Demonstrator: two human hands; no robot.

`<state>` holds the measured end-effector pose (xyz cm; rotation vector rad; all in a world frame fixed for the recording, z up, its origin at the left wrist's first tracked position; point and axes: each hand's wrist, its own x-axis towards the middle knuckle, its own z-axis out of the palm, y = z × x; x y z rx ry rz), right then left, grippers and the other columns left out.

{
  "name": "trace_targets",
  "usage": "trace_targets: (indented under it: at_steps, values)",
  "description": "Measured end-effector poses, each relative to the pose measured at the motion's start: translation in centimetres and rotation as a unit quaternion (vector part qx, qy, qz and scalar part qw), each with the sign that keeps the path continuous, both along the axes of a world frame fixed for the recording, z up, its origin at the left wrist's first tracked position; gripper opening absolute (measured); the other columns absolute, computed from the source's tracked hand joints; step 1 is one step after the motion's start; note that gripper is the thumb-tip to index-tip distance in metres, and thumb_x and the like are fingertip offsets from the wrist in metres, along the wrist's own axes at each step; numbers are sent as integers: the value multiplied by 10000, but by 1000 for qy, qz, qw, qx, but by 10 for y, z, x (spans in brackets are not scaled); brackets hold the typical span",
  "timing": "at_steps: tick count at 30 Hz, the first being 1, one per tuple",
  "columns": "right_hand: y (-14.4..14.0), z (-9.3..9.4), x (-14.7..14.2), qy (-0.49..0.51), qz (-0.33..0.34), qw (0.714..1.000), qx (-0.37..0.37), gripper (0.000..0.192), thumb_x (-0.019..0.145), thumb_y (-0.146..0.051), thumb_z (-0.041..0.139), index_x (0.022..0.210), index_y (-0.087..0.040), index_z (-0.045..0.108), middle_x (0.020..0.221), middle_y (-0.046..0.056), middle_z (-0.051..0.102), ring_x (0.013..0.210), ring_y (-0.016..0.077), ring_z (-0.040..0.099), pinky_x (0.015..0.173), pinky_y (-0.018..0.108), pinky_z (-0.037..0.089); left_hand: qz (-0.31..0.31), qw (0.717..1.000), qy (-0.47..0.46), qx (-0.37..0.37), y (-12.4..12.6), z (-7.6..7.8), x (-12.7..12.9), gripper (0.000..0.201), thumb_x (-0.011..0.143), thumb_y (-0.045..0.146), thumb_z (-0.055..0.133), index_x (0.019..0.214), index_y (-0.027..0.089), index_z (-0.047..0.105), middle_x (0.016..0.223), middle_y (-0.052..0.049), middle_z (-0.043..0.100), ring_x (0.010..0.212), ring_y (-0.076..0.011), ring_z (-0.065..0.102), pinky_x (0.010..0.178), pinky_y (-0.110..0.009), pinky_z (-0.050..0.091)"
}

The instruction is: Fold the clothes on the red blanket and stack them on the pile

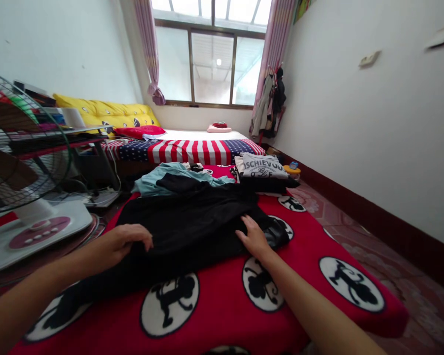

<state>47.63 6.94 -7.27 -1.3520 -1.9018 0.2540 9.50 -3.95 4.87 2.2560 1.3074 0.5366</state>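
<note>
A black garment point(185, 222) lies spread across a red cover with monkey pictures in white circles; its exact kind is unclear. My right hand point(254, 237) rests on the garment's right part, fingers spread and flat, holding nothing. Over its left part is my left hand point(128, 242), fingers loosely bent downward and slightly blurred, with nothing visible in them. One dark end of the garment trails toward the lower left. Just behind it lies a rumpled light-blue garment point(151, 178), partly covered by black cloth.
A stack of folded clothes with a grey printed shirt point(262, 166) on top stands at the back right of the red cover point(296, 276). An electric fan point(37, 222) stands at left. Behind is a bed with a striped cover point(192, 151); a white wall point(392, 113) runs along the right.
</note>
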Motion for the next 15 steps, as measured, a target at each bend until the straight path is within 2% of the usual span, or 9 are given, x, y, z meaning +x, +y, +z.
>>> trace_targets:
  at_steps: [2, 3, 5, 7, 10, 13, 15]
  values:
    - [-2, 7, 13, 14, -6, 1000, 4, 245, 797, -199, 530, 980, -181, 691, 1119, 100, 682, 1079, 231, 622, 987, 374, 462, 23, 998, 45, -22, -7, -32, -20, 348, 593, 49, 414, 686, 228, 698, 906, -32, 714, 913, -223, 641, 864, -316, 479]
    - [-1, 11, 19, 16, -15, 1000, 10, 237, 811, -180, 489, 936, -193, 690, 1054, 81, 696, 1009, 210, 645, 945, 354, 485, 39, 998, 51, -24, -9, -43, -27, 357, 576, 42, 400, 659, 228, 693, 922, -28, 712, 908, -217, 646, 861, -315, 482]
    - [3, 20, 27, 11, -34, 999, 26, 261, 808, -143, 449, 926, -198, 675, 1019, 67, 688, 962, 194, 643, 901, 336, 494, 71, 997, 41, -13, -11, -54, -35, 364, 563, 36, 381, 637, 224, 683, 933, -26, 713, 901, -212, 655, 859, -322, 488]
    - [10, 27, 29, -6, -44, 998, 41, 287, 762, -105, 471, 950, -203, 665, 1061, 65, 664, 1006, 206, 613, 904, 337, 476, 101, 994, 30, 11, -9, -52, -31, 349, 592, 46, 375, 656, 217, 672, 893, -27, 715, 885, -213, 660, 849, -328, 494]
    - [22, 34, 24, -44, -41, 997, 54, 404, 655, -30, 512, 981, -212, 665, 1101, 71, 642, 1045, 233, 576, 884, 336, 450, 122, 990, 44, 56, -9, -40, -3, 290, 753, 126, 405, 786, 215, 680, 923, -35, 708, 911, -215, 651, 853, -326, 491]
    - [29, 38, 18, -73, -34, 995, 61, 326, 632, -7, 517, 834, -211, 672, 929, 65, 663, 917, 227, 599, 817, 327, 436, 117, 984, 100, 86, -14, -39, 34, 267, 813, 272, 524, 1031, 252, 677, 1090, -39, 677, 1005, -229, 625, 911, -344, 471]
    - [30, 41, 20, -79, -32, 994, 72, 237, 666, -36, 524, 760, -213, 650, 825, 48, 654, 858, 219, 601, 796, 326, 423, 117, 977, 149, 92, -15, -46, 51, 411, 774, 254, 584, 1181, 283, 629, 1171, -41, 645, 1044, -240, 609, 931, -364, 464]
